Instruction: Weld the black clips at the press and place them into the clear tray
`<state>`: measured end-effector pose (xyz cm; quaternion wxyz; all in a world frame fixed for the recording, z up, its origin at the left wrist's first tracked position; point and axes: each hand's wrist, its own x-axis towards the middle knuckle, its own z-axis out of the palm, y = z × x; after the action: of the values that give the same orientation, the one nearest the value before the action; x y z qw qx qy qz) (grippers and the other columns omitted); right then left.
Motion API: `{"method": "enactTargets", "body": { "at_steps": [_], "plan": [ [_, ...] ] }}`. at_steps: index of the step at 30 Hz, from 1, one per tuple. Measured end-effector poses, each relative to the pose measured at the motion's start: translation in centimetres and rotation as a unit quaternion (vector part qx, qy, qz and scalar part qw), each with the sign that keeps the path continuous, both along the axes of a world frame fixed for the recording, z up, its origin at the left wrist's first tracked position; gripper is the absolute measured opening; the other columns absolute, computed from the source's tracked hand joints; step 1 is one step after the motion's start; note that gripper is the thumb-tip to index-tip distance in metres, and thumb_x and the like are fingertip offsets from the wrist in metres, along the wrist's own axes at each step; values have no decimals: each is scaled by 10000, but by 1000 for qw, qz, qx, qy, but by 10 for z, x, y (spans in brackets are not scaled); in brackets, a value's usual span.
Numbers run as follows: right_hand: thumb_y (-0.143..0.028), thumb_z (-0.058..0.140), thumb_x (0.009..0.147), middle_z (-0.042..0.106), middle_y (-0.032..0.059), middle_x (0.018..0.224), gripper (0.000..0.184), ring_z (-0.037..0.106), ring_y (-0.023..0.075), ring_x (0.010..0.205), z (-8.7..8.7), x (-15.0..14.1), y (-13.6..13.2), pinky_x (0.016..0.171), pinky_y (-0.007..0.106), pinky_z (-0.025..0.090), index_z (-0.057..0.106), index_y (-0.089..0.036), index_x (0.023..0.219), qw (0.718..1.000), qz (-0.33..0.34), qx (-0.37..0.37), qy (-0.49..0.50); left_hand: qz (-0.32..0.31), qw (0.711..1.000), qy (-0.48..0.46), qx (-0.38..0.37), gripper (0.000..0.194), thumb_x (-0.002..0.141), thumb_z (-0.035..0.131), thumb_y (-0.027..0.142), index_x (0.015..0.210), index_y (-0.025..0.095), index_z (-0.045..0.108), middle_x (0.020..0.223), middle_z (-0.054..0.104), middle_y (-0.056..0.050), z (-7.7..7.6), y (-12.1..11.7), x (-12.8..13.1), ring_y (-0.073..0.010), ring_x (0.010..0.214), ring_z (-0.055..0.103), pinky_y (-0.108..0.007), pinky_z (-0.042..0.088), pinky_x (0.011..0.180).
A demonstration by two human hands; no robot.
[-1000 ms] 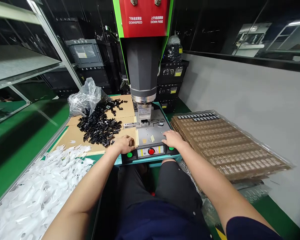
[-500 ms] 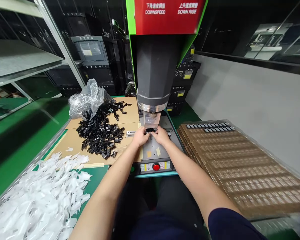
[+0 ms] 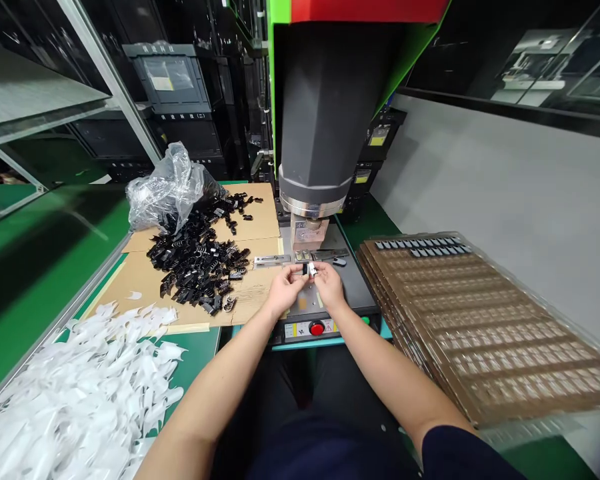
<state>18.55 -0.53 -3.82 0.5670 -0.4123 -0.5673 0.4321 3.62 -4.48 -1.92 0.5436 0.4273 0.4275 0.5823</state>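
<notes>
In front of the press's metal tool head [image 3: 310, 232], my left hand [image 3: 283, 292] pinches a small black plastic part [image 3: 305, 269]. My right hand [image 3: 331, 288] has its fingers closed on a small white plastic part [image 3: 313, 269] with dark bits around it. The two parts are side by side between my fingertips; whether they are joined I cannot tell. Just behind my fingers is the small fixture [image 3: 303, 255] under the tool head. One grey-white piece [image 3: 339, 262] lies on the machine base to the right of it.
Black plastic parts [image 3: 195, 273] are heaped on cardboard at the left, by a clear plastic bag [image 3: 165, 190]. White pieces [image 3: 90, 387] are piled nearer me. A red button [image 3: 317, 328] faces me on the press base. Stacked trays [image 3: 480, 320] stand right, with finished-looking parts [image 3: 440, 252] along the far edge.
Both hands have come back toward me from under the tool head, and the black and white parts now show between them. The fixture is uncovered. The camera view has tilted down.
</notes>
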Motion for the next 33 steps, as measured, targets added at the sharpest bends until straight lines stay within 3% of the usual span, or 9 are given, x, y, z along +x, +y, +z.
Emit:
{"method": "enactTargets", "body": {
  "at_steps": [3,6,15,23,28,33],
  "plan": [
    [-278,669,793,744,95,1172,337,727,240,1092,-5,-1,-22,1020,434,592,610,-242,1123,999,26,25,27,-12,999,-29,-8,614,714,974,469,1166,160,695,807,763,-30,-9,-19,3,-175,744,734,-318,589,804],
    [-246,679,800,740,90,1166,325,723,238,1131,-1,-3,-31,1084,451,577,601,-251,1116,998,43,45,17,5,999,-44,-1,604,696,986,465,1128,170,683,907,789,-50,-11,-26,1,-167,742,743,-322,602,803],
    [-281,705,861,731,89,1170,326,727,239,1116,1,-1,-34,1067,455,592,599,-260,1169,995,75,61,-17,24,999,-21,31,538,727,970,430,1098,176,675,807,755,-15,-9,-34,0,-154,740,731,-282,579,775],
    [-379,746,920,724,88,1166,323,721,245,1111,-1,1,-34,1057,457,593,597,-271,1185,994,92,60,-6,27,999,-22,18,511,746,968,443,1072,174,680,892,774,-33,-7,-34,-2,-144,727,731,-291,609,776],
    [-456,652,1011,739,114,1245,421,720,245,1052,2,7,-33,991,465,606,544,-273,1375,991,124,51,21,-36,995,-92,-7,522,790,950,450,1122,175,656,1024,799,-90,-1,-33,-12,-199,849,788,-313,646,766],
    [-442,586,1022,737,87,1272,407,675,185,863,1,11,-24,796,363,585,603,-277,1393,988,143,20,45,-82,981,-166,-56,527,822,915,383,1257,176,702,1218,784,-128,3,-31,-26,-226,906,808,-355,682,830]
  ]
}}
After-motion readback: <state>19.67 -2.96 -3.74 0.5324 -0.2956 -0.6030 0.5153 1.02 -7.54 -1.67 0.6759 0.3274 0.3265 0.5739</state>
